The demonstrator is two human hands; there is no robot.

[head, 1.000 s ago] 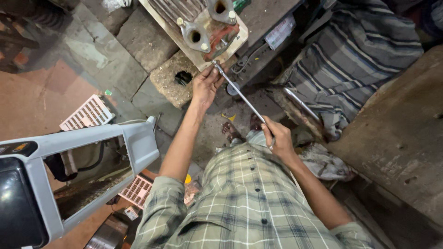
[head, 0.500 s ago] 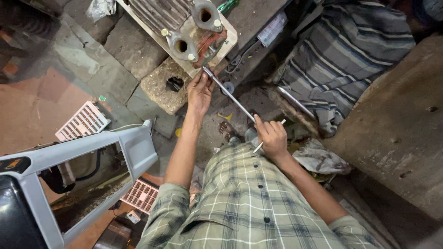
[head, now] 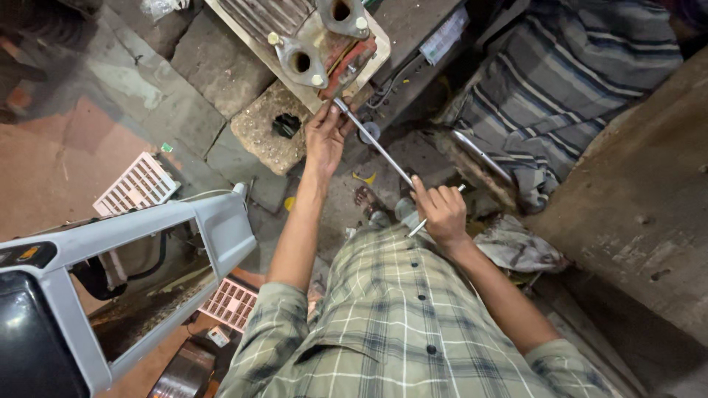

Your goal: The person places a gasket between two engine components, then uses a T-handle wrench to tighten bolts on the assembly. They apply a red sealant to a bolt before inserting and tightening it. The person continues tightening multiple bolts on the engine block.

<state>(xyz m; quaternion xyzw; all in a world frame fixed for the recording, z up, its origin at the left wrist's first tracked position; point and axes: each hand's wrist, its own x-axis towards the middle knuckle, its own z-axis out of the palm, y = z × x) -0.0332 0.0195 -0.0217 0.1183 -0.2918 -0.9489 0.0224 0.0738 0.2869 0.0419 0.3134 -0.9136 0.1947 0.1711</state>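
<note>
Left hand (head: 324,140) steadying, right hand (head: 440,212) clenched on the long T-handle wrench (head: 380,147), tip at the red fitting (head: 346,68) on the cream engine block (head: 310,44); liable to slip off, angled shaft skidding toward knuckles.

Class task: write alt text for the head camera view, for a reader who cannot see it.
Seen from above, a person's left hand steadies the far end of a long metal rod against a finned metal engine part, while the right hand grips its T-handle end. A grey plastic frame sits at left.
</note>
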